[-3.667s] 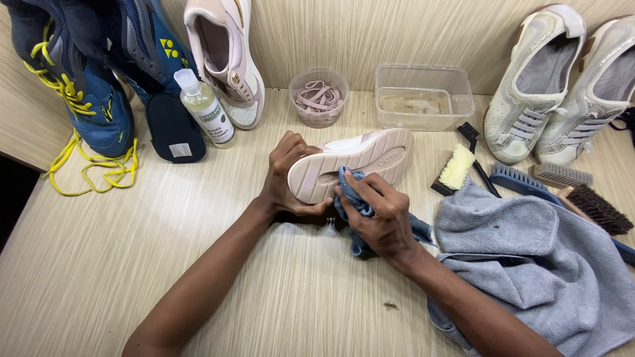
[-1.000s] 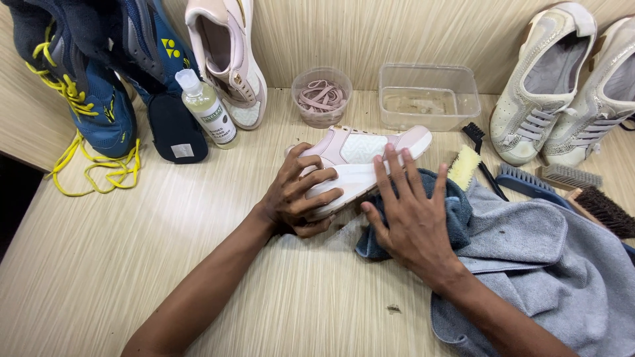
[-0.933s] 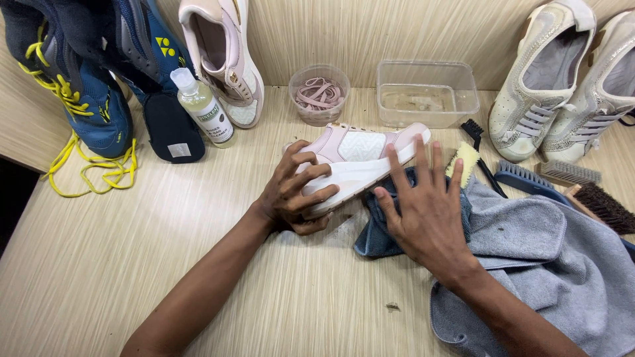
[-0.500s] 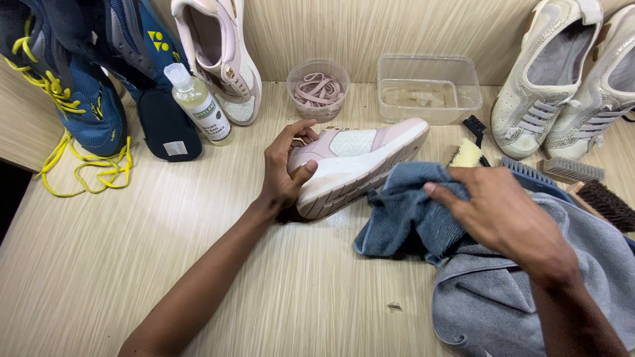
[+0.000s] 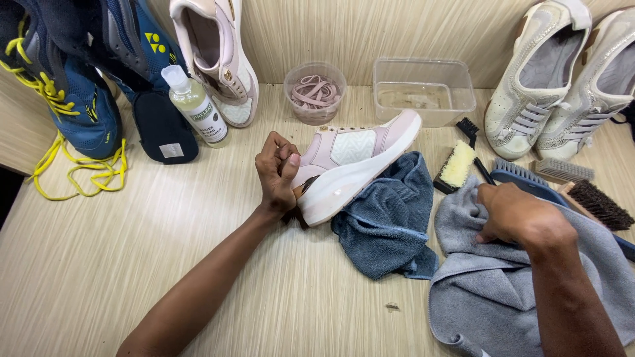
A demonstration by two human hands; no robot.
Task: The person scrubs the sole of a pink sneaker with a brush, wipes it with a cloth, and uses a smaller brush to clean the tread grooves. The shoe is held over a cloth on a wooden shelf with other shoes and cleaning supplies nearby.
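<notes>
My left hand (image 5: 276, 173) grips the heel end of a pink and white sneaker (image 5: 357, 158), which lies tilted on its side in the middle of the table. A crumpled blue cloth (image 5: 387, 221) sits under and beside the shoe's toe. My right hand (image 5: 519, 215) rests to the right on a grey towel (image 5: 529, 291), its fingers curled into the fabric near a blue brush (image 5: 522, 177). Whether that hand grasps the towel or the brush handle is unclear.
Along the back wall stand blue shoes with yellow laces (image 5: 63, 99), a dark insole (image 5: 162, 125), a cleaner bottle (image 5: 195, 106), a second pink sneaker (image 5: 215, 56), a cup of pink laces (image 5: 315, 92), a clear tub of water (image 5: 423, 89) and white sneakers (image 5: 562, 73). Several brushes (image 5: 592, 201) lie right.
The shoe was turned from sole-up onto its side. My right hand let go of the blue cloth and moved right onto the grey towel. My left hand shifted to the heel.
</notes>
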